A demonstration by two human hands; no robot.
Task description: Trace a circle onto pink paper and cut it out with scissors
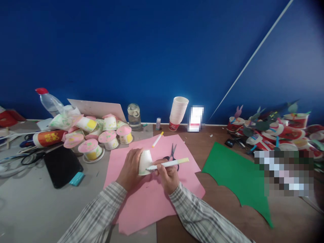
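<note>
My left hand (130, 168) is closed around a white paper cup (145, 162), which lies tilted over pink paper sheets (141, 209). A marker pen (174, 163) with a white barrel and a pale yellow end is pinched in my right hand (167, 175). Its green tip meets the cup near the rim, where faint green marks show. Just behind the right hand lie dark-handled scissors (173, 152), blades pointing away and handles partly covered by the pen and hand. A yellow-capped marker (157, 139) rests farther back on the pink paper.
Several decorated cups with pink tops (108, 139) crowd the left, near a black phone-like slab (63, 167). Along the wall stand a jar (134, 116), a small tube (158, 124) and a tall cup stack (178, 111). Green paper (235, 175) and piled red cups (288, 131) occupy the right.
</note>
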